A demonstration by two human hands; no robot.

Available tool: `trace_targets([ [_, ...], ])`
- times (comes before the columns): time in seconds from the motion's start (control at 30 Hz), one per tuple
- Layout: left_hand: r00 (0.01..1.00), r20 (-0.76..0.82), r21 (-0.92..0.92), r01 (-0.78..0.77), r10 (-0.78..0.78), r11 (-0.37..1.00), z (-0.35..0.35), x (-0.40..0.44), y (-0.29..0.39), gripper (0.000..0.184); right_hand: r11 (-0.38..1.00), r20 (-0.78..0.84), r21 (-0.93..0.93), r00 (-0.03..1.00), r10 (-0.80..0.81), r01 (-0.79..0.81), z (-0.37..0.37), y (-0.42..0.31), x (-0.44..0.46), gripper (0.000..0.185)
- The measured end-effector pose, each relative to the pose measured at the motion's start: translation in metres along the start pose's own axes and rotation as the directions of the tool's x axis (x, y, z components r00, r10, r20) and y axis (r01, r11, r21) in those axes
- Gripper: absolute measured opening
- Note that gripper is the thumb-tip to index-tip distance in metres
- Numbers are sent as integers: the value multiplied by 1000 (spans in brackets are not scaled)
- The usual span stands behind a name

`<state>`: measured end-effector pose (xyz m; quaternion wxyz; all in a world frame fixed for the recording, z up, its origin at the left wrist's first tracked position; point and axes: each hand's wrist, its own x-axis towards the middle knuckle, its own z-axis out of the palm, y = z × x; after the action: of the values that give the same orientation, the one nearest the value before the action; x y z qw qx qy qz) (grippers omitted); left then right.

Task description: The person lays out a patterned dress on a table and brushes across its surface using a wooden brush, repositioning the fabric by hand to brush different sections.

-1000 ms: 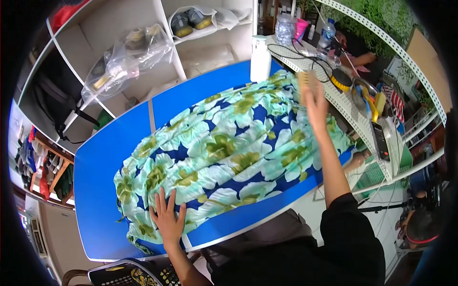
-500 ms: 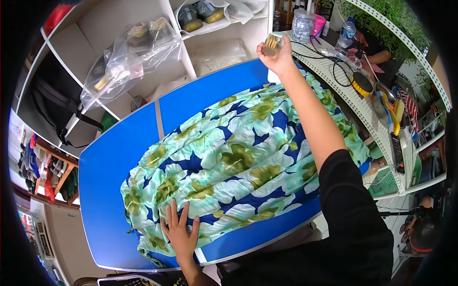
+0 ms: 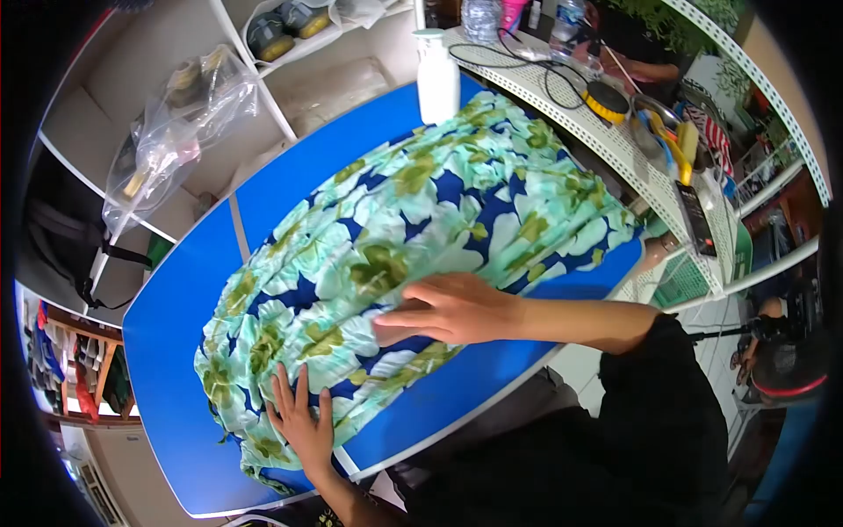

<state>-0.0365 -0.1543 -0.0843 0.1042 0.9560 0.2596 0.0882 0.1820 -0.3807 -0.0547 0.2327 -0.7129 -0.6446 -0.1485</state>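
A floral cloth (image 3: 378, 263) in mint, white, olive and navy lies spread and wrinkled over the blue table (image 3: 167, 351). My left hand (image 3: 301, 424) rests flat on its near left part, fingers spread. Nearer the middle of the cloth, my right hand (image 3: 465, 307) is closed around a small brownish brush (image 3: 397, 323), slightly blurred and partly covered by the fingers. The brush is low over the fabric and appears to touch it. At the table's far edge stands a white bottle (image 3: 438, 88) with a pale green top.
Behind the table, white cubbies (image 3: 176, 44) hold bagged shoes (image 3: 285, 31) and a backpack. Along the right runs a perforated white shelf (image 3: 562, 97) with a yellow-edged brush (image 3: 606, 101), cables, bottles and a phone (image 3: 695, 220). Part of another person (image 3: 641, 70) shows beyond it.
My right hand has come down from the far side onto the middle of the cloth with the brush. My left hand stays on the fabric. The view has shifted, and the white bottle is now uncovered.
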Motion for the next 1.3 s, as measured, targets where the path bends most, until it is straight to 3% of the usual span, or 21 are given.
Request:
trace_targets([
  [0.03, 1000, -4, 2, -2, 2, 1000, 1, 0, 0, 47, 944, 195, 154, 946, 261, -292, -9, 0, -13, 48],
  [0.1, 1000, -10, 11, 6, -6, 1000, 2, -1, -1, 47, 863, 120, 89, 866, 486, -497, -29, 24, -48, 44],
  [0.13, 1000, -14, 19, 10, -10, 1000, 3, -1, 0, 47, 890, -178, -89, 886, 428, -447, -34, 45, -76, 41],
  [0.17, 1000, -11, 29, 10, -10, 1000, 3, -2, -1, 47, 726, -295, -148, 730, 616, -672, -47, 58, -104, 36],
  [0.2, 1000, -15, 36, 11, -10, 999, 4, -1, -1, 47, 659, -400, -137, 650, 646, -740, -64, 76, -128, 38],
  [0.23, 1000, -22, 36, 12, -11, 999, 5, -1, -2, 47, 429, -523, -170, 450, 724, -887, -70, 106, -171, 44],
  [0.3, 1000, -31, 37, 7, -6, 999, 6, -2, -1, 47, 253, -681, -175, 302, 667, -952, -99, 97, -185, 42],
  [0.4, 999, -45, 32, 2, -1, 999, 6, -1, -1, 46, 524, -683, 17, 373, 628, -851, -94, 61, -157, 41],
  [0.47, 999, -37, 36, 7, -6, 999, 6, -3, -1, 46, 729, -367, -77, 699, 613, -680, -72, 29, -139, 39],
  [0.57, 999, -38, 47, 14, -13, 999, 9, -2, -5, 45, 751, -290, -222, 777, 558, -622, -65, 30, -159, 40],
  [0.63, 999, -47, 36, 5, -4, 999, 10, -3, -7, 45, 472, -484, -182, 496, 720, -863, -88, 54, -192, 41],
  [0.7, 998, -58, 30, 2, -1, 1000, 10, -4, -5, 45, 198, -674, -85, 202, 711, -977, -108, 69, -215, 42],
  [0.8, 998, -58, 21, 0, 1, 1000, 8, -4, -4, 45, 288, -728, -73, 249, 639, -955, -100, 70, -206, 41],
  [0.87, 998, -64, 26, -3, 5, 1000, 9, -3, -5, 45, 703, -590, -135, 627, 509, -698, -82, 39, -139, 41],
  [0.9, 998, -66, 28, -6, 8, 1000, 10, -3, -5, 45, 820, -456, -30, 738, 498, -572, -69, 18, -110, 41],
  [0.97, 998, -60, -8, -15, 14, 1000, 8, -4, -5, 44, 908, -202, -111, 904, 377, -403, -48, -4, -77, 43],
  [1.07, 995, -96, -133, -24, 11, 991, 3, -5, -3, 29, 880, -145, -203, 902, 407, -429, -37, 38, -69, 45],
  [1.13, 994, -105, -209, -32, 11, 977, 4, -6, -8, 20, 712, -241, -242, 752, 613, -659, -47, 90, -90, 46],
  [1.2, 991, -134, -249, -51, 17, 967, 3, -6, -6, 10, 443, -418, -174, 473, 775, -879, -60, 140, -125, 43],
  [1.27, 992, -124, -230, -43, 15, 972, 0, -7, -1, 9, 340, -628, -205, 390, 673, -918, -69, 149, -137, 42],
  [1.3, 985, -167, -230, -82, 43, 970, 0, -7, 0, 8, 460, -597, -168, 461, 656, -872, -68, 140, -127, 42],
])
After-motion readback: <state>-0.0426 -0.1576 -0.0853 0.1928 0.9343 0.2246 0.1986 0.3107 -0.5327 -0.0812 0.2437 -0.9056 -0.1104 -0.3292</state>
